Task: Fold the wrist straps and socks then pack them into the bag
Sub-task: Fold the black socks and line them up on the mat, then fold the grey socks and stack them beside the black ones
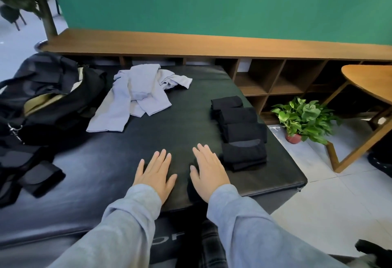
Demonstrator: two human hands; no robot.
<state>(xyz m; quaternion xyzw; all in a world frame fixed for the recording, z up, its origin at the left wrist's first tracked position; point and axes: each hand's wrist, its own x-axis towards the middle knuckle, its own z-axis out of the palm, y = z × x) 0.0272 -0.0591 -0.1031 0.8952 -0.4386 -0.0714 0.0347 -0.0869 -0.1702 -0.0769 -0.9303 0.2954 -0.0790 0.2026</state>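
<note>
My left hand (156, 174) and my right hand (209, 171) lie flat, fingers straight, on the black padded mat (169, 134) near its front edge. Under my right palm a dark piece of fabric (192, 185) shows, hard to tell apart from the mat. Several folded black pieces (239, 132) sit in a row along the mat's right side, just right of my right hand. A heap of grey socks (135, 96) lies at the back middle. Black wrist straps (31, 174) lie loose at the left. The black bag (48, 98) stands open at the back left.
A wooden cubby shelf (275, 81) runs along the green wall behind the mat. A potted plant (303, 119) stands on the tiled floor to the right, beside a wooden table (364, 89). The mat's right edge drops to the floor.
</note>
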